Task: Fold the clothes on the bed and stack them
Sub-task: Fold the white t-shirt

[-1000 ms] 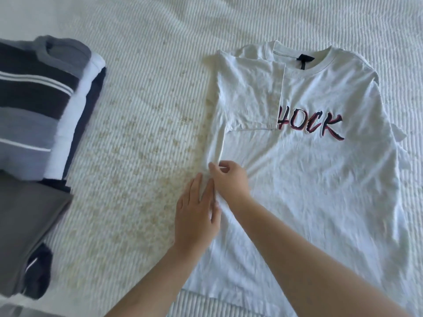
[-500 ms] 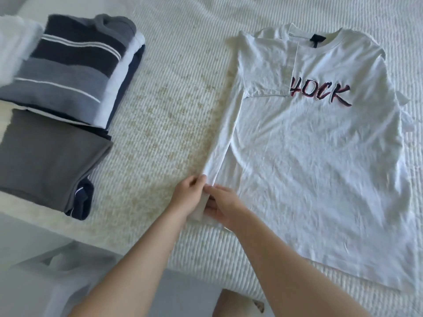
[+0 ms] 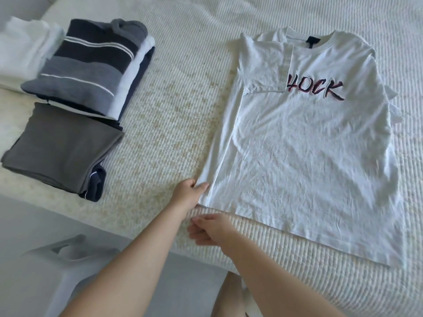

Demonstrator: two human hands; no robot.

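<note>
Our left hand (image 3: 188, 195) pinches the lower left corner of the white T-shirt (image 3: 304, 161), spread flat on the bed (image 3: 174, 106). Our right hand (image 3: 209, 229) hovers below, loosely curled, holding nothing. Folded stack (image 3: 91, 65) lies far left.

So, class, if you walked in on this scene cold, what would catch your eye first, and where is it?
The white T-shirt with dark lettering, spread on the right of the bed, one sleeve folded in. The left hand pinches its lower left corner. Folded clothes, topped by a striped sweater, sit far left.
</note>
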